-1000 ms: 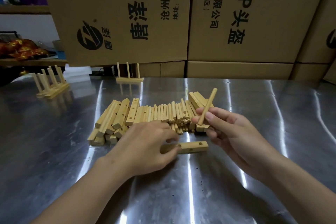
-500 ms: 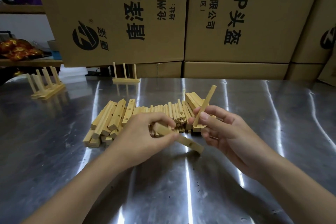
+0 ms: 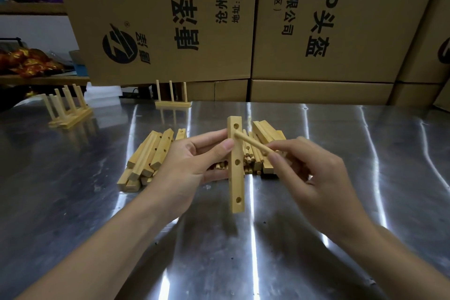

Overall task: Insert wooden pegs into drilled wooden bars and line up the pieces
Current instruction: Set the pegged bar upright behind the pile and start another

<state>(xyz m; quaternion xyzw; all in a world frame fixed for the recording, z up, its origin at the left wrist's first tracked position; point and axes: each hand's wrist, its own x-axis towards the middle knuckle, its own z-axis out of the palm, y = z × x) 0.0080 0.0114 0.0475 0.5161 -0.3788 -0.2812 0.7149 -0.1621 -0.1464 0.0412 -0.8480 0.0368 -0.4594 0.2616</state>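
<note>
My left hand (image 3: 192, 165) grips a drilled wooden bar (image 3: 236, 178), held upright above the metal table (image 3: 316, 238) with its holes facing me. My right hand (image 3: 314, 178) pinches a wooden peg (image 3: 253, 144) whose tip meets the bar at its second hole from the top. Behind both hands lies a pile of loose bars (image 3: 151, 153) and pegs (image 3: 253, 163), partly hidden by my fingers.
Two finished bars with upright pegs stand at the back: one (image 3: 69, 114) at far left, another (image 3: 173, 102) near the middle. Stacked cardboard boxes (image 3: 316, 31) wall off the table's far edge. A shelf (image 3: 31, 78) holds shiny wrapped items at left.
My left hand lifted the bar off the table and turned it upright. My right hand swung the peg down and brought its tip to the bar's hole.
</note>
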